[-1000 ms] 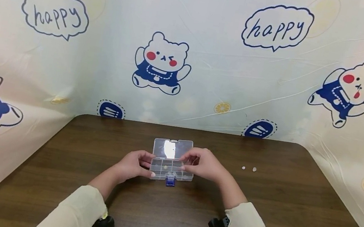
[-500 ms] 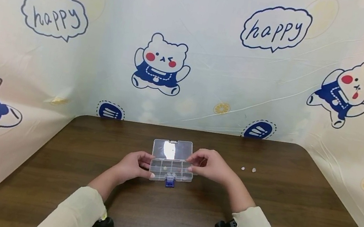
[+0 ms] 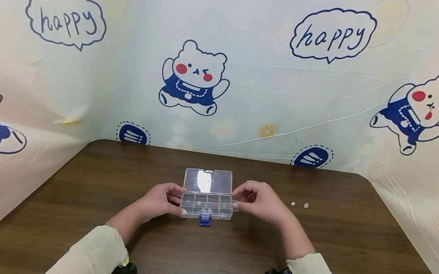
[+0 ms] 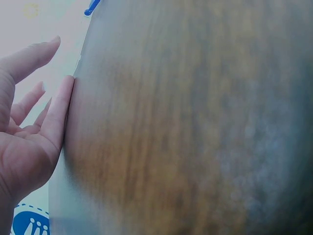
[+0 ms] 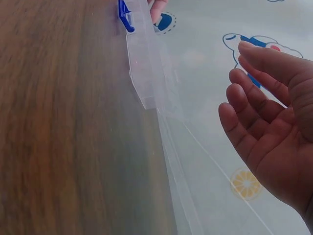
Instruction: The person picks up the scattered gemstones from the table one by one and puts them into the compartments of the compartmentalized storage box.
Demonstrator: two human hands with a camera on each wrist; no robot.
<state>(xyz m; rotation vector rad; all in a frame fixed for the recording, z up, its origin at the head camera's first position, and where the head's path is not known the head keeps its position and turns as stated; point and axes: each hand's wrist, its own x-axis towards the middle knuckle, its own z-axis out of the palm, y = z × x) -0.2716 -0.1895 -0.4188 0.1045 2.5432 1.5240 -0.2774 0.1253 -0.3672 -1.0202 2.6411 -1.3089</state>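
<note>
A clear plastic compartment box point(image 3: 202, 197) stands on the table with its lid point(image 3: 195, 179) raised behind it and a blue latch point(image 3: 205, 219) at its front. Its cells hold a small pale yellowish piece point(image 3: 199, 203) and a faint pinkish one point(image 3: 216, 205). My left hand point(image 3: 157, 201) holds the box's left end, thumb at the front corner and fingers farther back. Beside the right end is my right hand point(image 3: 259, 202), loosely curved; the right wrist view shows its fingers point(image 5: 237, 95) holding nothing.
Two small whitish pieces, a smaller one point(image 3: 292, 203) and a larger one point(image 3: 306, 205), lie on the brown wooden table point(image 3: 198, 268), right of my right hand. A patterned curtain point(image 3: 253, 89) hangs behind the table's far edge.
My right hand has moved right, from over the box's right cells to beside its right end. My left hand and the box have stayed in place.
</note>
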